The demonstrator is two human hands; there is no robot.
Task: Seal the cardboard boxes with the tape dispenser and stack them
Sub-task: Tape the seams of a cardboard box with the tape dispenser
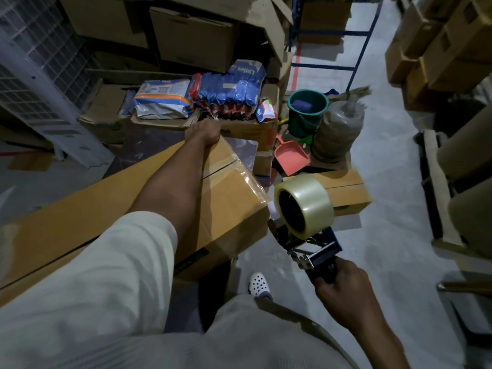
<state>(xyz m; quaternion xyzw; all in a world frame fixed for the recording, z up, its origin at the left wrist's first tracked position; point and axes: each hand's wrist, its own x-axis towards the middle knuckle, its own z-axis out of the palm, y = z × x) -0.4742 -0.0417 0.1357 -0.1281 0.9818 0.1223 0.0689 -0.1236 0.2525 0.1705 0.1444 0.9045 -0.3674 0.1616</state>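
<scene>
Hands: right hand point(343, 291) had its fingers wrapped round the handle of the tape dispenser point(310, 243); left hand point(205, 134) was hooked over the far top edge of the big box point(234, 198), forearm lying along the lid.
Dispenser: clear roll point(306, 203) on top, nose just beside the big box's near right corner. Couldn't tell if the tape tail was actually touching.
Big box: up off the floor on something I couldn't see, clear tape across the top seam.
Small box point(343, 190): on the floor behind the roll, flaps shut.
Risk: my guess, if that left hand eased off during a pull, the big box could slide off its perch toward the dustpan point(291, 155). A slanted pull would wrinkle the tape off the seam.
</scene>
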